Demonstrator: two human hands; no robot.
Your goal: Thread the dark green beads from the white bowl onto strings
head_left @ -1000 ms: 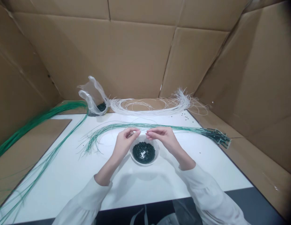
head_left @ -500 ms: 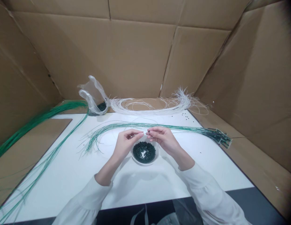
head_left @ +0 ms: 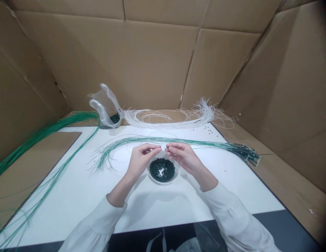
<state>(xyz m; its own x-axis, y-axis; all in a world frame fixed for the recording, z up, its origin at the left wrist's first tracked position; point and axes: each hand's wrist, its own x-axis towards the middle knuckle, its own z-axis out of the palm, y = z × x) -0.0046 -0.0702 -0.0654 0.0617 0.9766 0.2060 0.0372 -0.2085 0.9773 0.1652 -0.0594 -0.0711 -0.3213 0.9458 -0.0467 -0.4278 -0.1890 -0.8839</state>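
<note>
Both hands meet just above the far rim of a white bowl [head_left: 178,174] of small dark green beads [head_left: 163,170]. My left hand [head_left: 143,157] is closed in a pinch, thumb against fingertips, on something thin that I cannot make out. My right hand [head_left: 182,154] pinches a tiny dark piece between thumb and forefinger; it looks like a bead, but its shape is too small to tell. A narrow gap separates the two sets of fingertips. Behind the hands lies a long bundle of green strands [head_left: 131,140], its right end thick with dark beads.
At the back stand an open clear plastic bag [head_left: 106,108] with dark beads and a coil of white strands [head_left: 163,122]. More green strands [head_left: 55,126] run down the left side. Cardboard walls [head_left: 157,63] enclose the table [head_left: 157,210]. Loose beads dot the back right.
The fingertips of my right hand have shifted very slightly, and the gap between the hands looks about the same. The bowl and bundles stay in place.
</note>
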